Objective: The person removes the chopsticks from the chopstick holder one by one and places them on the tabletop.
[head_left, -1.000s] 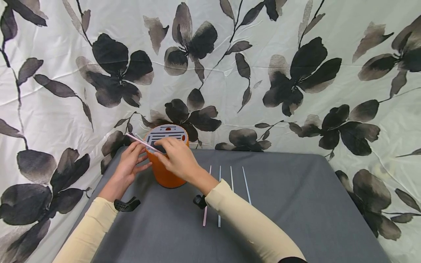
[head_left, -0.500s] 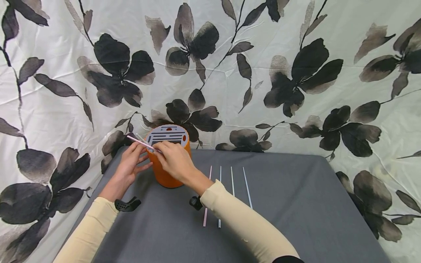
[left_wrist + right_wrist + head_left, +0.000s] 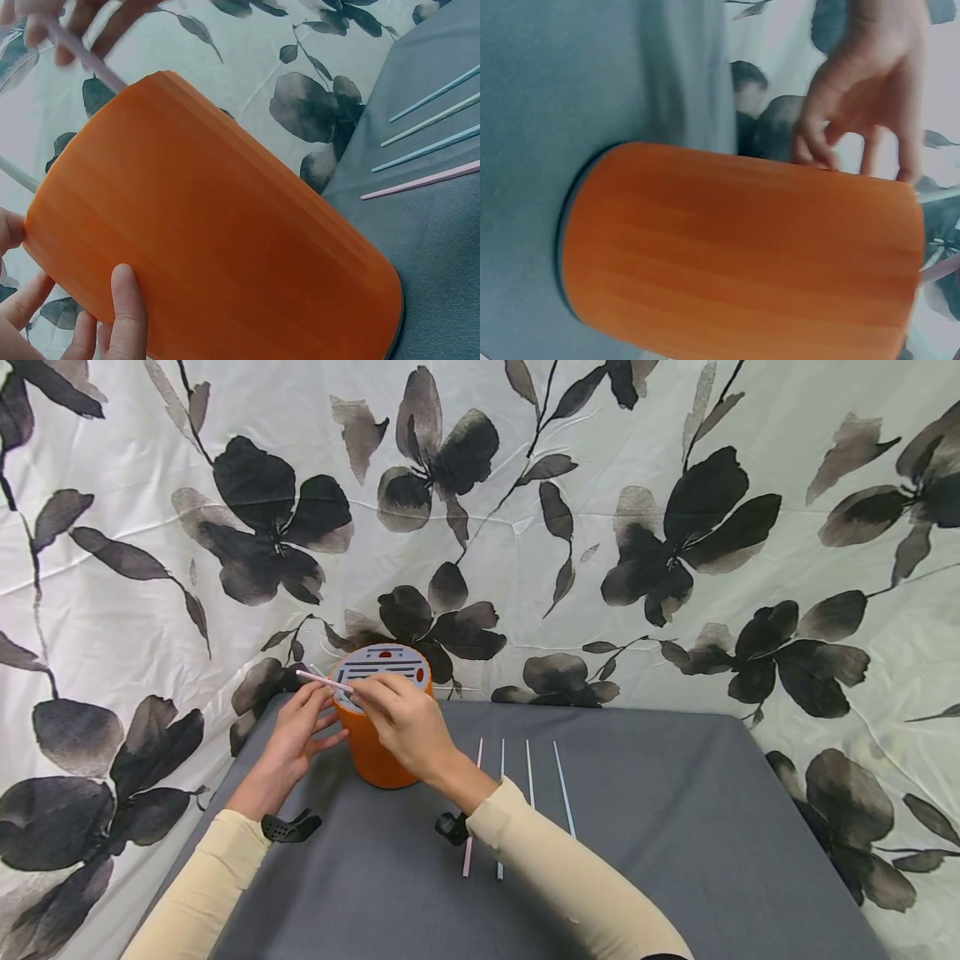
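My right hand (image 3: pixel 405 718) pinches a pink chopstick (image 3: pixel 322 680) between thumb and fingers. It is held slanting over the near left edge of an orange utensil holder (image 3: pixel 378 752). The holder stands upright and has a grey slotted lid (image 3: pixel 382 653) with red spots. Against the holder's left side, close to its rim, rest the spread fingers of my left hand (image 3: pixel 295 731). A pale chopstick (image 3: pixel 16 174) sticks out past the rim beside that hand. In the left wrist view, my right fingers on the pink chopstick are blurred and partly cut off.
Several more chopsticks lie side by side on the grey-covered table (image 3: pixel 675 827): a pink one (image 3: pixel 467 857), a blue one (image 3: pixel 500 867), a pale one (image 3: pixel 530 772) and another blue one (image 3: pixel 564 789). My right forearm passes over them. A floral curtain (image 3: pixel 555 568) hangs behind.
My right hand dips slightly, then rises again with the pink chopstick, which now lies flatter and a little further right at its far end. The left hand and the holder stay in place.
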A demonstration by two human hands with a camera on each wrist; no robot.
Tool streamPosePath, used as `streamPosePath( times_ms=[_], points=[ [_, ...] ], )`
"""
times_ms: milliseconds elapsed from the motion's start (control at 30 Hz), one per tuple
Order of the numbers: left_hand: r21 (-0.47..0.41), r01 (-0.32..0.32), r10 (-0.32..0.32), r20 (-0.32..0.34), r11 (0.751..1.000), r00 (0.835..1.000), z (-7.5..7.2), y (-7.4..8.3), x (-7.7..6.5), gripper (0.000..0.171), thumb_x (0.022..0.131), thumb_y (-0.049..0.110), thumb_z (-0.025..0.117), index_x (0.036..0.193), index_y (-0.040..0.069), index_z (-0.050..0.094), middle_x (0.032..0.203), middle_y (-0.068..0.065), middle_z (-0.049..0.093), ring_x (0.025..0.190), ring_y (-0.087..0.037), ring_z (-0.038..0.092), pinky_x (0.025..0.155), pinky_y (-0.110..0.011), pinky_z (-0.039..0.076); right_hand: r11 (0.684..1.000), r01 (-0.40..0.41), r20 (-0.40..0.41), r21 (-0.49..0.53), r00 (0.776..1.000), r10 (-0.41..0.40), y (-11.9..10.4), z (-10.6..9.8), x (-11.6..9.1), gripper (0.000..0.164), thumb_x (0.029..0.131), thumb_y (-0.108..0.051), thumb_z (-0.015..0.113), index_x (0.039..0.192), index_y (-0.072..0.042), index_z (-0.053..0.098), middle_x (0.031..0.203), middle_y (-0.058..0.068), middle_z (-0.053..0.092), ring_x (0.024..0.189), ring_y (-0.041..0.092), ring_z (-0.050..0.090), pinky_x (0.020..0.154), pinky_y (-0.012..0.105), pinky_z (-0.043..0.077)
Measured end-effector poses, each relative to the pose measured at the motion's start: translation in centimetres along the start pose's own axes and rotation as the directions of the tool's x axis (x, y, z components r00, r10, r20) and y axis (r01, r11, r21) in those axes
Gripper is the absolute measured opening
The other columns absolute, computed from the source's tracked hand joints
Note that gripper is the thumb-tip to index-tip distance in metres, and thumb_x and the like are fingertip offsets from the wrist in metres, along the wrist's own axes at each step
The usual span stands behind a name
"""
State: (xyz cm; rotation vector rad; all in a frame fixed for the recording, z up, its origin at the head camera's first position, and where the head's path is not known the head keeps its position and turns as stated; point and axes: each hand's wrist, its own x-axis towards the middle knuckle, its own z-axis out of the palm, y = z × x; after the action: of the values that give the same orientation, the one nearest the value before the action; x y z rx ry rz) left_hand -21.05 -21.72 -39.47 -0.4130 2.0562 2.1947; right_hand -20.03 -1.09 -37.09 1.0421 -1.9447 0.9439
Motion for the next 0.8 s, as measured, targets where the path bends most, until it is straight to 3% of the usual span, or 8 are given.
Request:
streamPosePath(
  times_ms=[167,333,433,567,800],
  points=[
    [0.023,0.018,-0.018,-0.010,1.000,1.000,0.1,0.0,0.1,0.060,0.107,0.046,0.052,0.162,0.026,0.036,0.150,-0.007,0.044,0.123,-0.024,0.055,0.081,-0.030,0.065,0.986,0.060,-0.189,0.157,0.981,-0.030,-0.5,-1.8,0.6,0.023,0.093,-0.006,0.077,0.116,-0.006,0.077,0.106,0.008,0.076,0.098,0.016,0.071,0.083,0.019,0.058],
    [0.016,0.043,-0.042,-0.009,0.999,0.999,-0.1,-0.3,-0.1,0.061,0.108,0.044,0.052,0.163,0.027,0.033,0.154,-0.007,0.041,0.127,-0.024,0.054,0.083,-0.031,0.065,0.921,0.119,-0.341,0.371,0.940,0.016,-1.3,-4.3,1.1,0.021,0.089,0.007,0.076,0.110,0.006,0.074,0.104,0.021,0.074,0.098,0.027,0.073,0.084,0.031,0.063],
    [0.015,0.053,-0.053,-0.013,0.998,0.999,-0.3,-0.5,-0.3,0.058,0.108,0.044,0.051,0.161,0.028,0.035,0.149,-0.004,0.043,0.126,-0.023,0.054,0.083,-0.031,0.065,0.885,0.140,-0.391,0.445,0.919,0.051,-1.6,-6.0,1.0,0.019,0.089,0.009,0.074,0.107,0.011,0.071,0.103,0.027,0.072,0.095,0.029,0.073,0.081,0.032,0.063],
    [0.015,0.032,-0.032,-0.009,0.999,0.999,0.0,-0.3,-0.3,0.059,0.107,0.046,0.053,0.161,0.028,0.036,0.149,-0.004,0.044,0.127,-0.023,0.054,0.084,-0.031,0.065,0.856,0.083,-0.396,0.511,0.906,0.149,-1.2,-8.3,0.6,0.019,0.092,0.005,0.073,0.109,0.013,0.071,0.100,0.027,0.070,0.096,0.020,0.072,0.085,0.030,0.062],
    [0.024,0.031,-0.031,-0.004,0.999,1.000,0.1,0.1,-0.1,0.065,0.107,0.048,0.052,0.164,0.028,0.030,0.163,-0.009,0.035,0.132,-0.026,0.051,0.085,-0.031,0.065,0.800,-0.127,-0.284,0.587,0.893,0.350,0.6,-11.9,-2.8,0.028,0.096,-0.001,0.071,0.120,0.013,0.069,0.107,-0.005,0.073,0.088,0.017,0.072,0.081,0.027,0.062]
  ],
)
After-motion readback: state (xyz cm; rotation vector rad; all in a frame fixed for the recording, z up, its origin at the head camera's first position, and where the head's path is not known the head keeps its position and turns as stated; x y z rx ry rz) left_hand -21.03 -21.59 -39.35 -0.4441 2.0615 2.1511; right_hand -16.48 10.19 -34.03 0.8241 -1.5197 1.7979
